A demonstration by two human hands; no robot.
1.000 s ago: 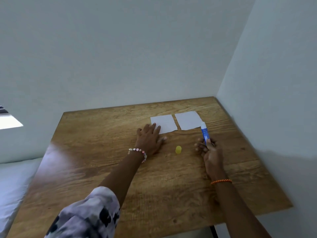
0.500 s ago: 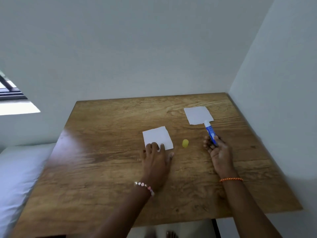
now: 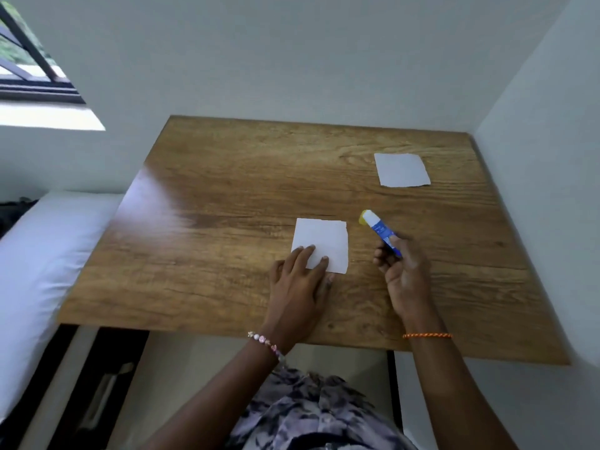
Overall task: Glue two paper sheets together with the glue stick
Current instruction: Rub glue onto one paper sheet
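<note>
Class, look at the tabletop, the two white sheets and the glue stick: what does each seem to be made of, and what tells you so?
Tabletop: wood or wood-look laminate, smooth; grain lines and a glossy glare patch.
Near sheet and far sheet: thin matte white paper lying flat, the edges slightly uneven.
Glue stick: probably plastic, a smooth blue printed tube with a pale tip.

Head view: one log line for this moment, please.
left hand: flat on near sheet | right hand: holds glue stick, uncapped | cap: on table | far sheet: untouched
</note>
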